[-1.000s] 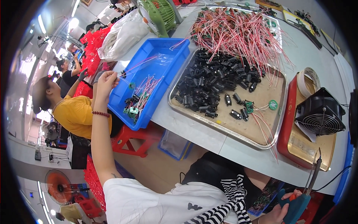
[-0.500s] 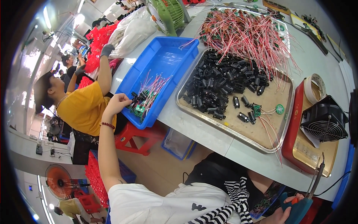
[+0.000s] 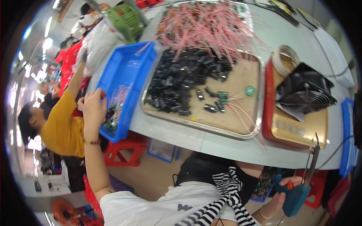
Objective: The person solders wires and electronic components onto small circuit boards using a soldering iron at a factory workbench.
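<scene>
Soldering gun (image 3: pixel 296 200) is gripped in the right hand (image 3: pixel 277 203); whether the blurred left hand (image 3: pixel 93 107), beside the blue tray (image 3: pixel 145 56), holds anything, I cannot tell. A careless swing could scorch overhanging wires (image 3: pixel 249 123).

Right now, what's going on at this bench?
The right hand grips a teal pistol-shaped soldering tool, its thin tip pointing up. The left hand is at the left side of a blue rectangular plastic tray containing green circuit boards with wires; whether that hand holds anything is unclear. A shiny rectangular metal tray alongside bears many small black parts.
</scene>
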Motion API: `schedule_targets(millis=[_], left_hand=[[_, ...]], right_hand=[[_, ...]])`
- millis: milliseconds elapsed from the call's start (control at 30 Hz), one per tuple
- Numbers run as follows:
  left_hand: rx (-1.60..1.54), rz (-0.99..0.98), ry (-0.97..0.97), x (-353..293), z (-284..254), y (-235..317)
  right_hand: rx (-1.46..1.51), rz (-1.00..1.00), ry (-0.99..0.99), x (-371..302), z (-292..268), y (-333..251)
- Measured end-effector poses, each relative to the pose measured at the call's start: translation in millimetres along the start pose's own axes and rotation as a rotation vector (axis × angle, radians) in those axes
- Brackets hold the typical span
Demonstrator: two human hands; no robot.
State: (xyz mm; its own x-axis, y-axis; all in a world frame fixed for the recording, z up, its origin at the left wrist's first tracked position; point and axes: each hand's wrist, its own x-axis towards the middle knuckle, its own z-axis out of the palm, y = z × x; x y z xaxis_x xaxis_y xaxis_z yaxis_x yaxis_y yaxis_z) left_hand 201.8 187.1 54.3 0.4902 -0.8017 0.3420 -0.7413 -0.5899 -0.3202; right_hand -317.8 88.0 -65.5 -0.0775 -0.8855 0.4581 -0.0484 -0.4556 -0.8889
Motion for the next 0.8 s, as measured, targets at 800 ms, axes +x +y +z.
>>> schedule_targets(millis=[800], left_hand=[[-0.633, 0.839, -0.245, 50.1, -28.4, 239.5]], right_hand=[[-0.015, 0.100, 0.032, -17.2, -34.8, 7.7]])
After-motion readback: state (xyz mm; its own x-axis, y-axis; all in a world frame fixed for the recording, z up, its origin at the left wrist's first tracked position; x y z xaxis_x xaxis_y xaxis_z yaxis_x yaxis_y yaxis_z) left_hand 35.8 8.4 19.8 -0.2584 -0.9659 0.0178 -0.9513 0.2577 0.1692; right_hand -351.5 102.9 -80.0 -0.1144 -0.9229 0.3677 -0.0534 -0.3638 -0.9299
